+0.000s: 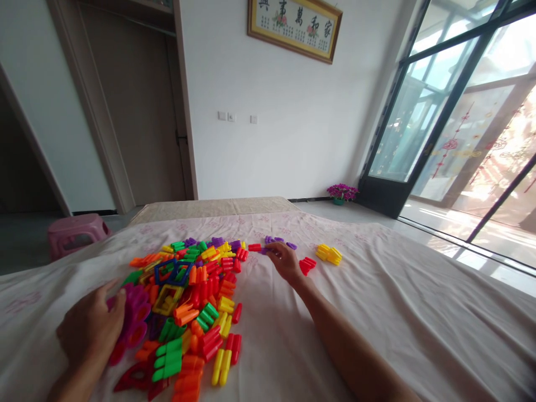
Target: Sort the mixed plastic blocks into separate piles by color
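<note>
A heap of bright plastic building pieces (205,287) lies on the cloth in front of me. At its left edge, my left hand (94,324) has its thumb and fingers around a magenta flower-shaped piece (136,307); some of its fingers are hidden. My right hand (283,259) reaches past the heap's far right side, fingertips pinched at a small purple piece (263,250), mostly covered by them. A red piece (254,247) lies just left of those fingertips. Beyond the hand are several purple pieces (291,245). Red joined tubes (307,265) rest right of the wrist.
Yellow joined tubes (329,254) lie farther right on the pale, wrinkled cloth (377,290). A pink stool (77,231) stands on the floor at left. Potted magenta flowers (342,192) sit by the glass door (402,139). A brown door (134,111) is at back left.
</note>
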{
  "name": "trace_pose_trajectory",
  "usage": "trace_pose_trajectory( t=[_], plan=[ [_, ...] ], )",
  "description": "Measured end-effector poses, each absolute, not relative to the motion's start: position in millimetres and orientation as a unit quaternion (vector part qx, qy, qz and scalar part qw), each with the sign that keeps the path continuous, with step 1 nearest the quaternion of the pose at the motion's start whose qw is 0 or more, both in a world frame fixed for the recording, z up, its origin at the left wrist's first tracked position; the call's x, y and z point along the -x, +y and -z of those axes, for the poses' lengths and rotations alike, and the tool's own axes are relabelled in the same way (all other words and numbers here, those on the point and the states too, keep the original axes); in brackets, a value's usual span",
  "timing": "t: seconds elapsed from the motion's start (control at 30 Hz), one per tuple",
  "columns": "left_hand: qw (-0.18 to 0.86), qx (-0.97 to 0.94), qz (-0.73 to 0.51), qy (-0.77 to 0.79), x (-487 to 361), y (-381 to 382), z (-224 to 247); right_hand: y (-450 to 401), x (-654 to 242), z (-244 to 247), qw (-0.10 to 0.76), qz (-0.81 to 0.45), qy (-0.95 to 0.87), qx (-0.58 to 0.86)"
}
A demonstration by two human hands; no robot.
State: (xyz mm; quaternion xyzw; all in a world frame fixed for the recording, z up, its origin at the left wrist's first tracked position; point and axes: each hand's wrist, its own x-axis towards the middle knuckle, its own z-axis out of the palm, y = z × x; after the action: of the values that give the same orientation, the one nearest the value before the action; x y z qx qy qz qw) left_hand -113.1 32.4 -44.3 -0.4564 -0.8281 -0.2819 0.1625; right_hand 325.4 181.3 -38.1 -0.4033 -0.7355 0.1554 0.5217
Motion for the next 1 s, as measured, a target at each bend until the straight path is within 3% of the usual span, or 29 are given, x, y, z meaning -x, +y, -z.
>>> trace_pose_trajectory(
  t=[0.1, 0.23, 0.33, 0.53, 0.67, 0.8, 1.0],
  plan=[
    [0.268, 0.532, 0.375, -0.71, 92, 32, 30, 158, -299, 30, 0.496, -0.17, -0.779, 0.343],
    [0.142, 0.675, 0.477, -0.544, 42, 37, 21, 127, -273, 17, 0.485, -0.212, -0.803, 0.275],
    [0.101, 0.766, 0.43, -0.468, 1, 36, 23, 106, -261, 8, 0.493, -0.239, -0.805, 0.229],
    [0.152, 0.778, 0.426, -0.436, -24, 31, 33, 86, -249, 3, 0.491, -0.285, -0.802, 0.184],
    [0.172, 0.76, 0.438, -0.448, -15, 34, 37, 115, -261, 17, 0.505, -0.259, -0.77, 0.292],
    [0.156, 0.746, 0.432, -0.482, -15, 36, 37, 165, -302, 33, 0.535, -0.15, -0.688, 0.466],
    [0.095, 0.756, 0.418, -0.495, -24, 34, 32, 205, -360, 37, 0.52, -0.073, -0.625, 0.577]
  ],
)
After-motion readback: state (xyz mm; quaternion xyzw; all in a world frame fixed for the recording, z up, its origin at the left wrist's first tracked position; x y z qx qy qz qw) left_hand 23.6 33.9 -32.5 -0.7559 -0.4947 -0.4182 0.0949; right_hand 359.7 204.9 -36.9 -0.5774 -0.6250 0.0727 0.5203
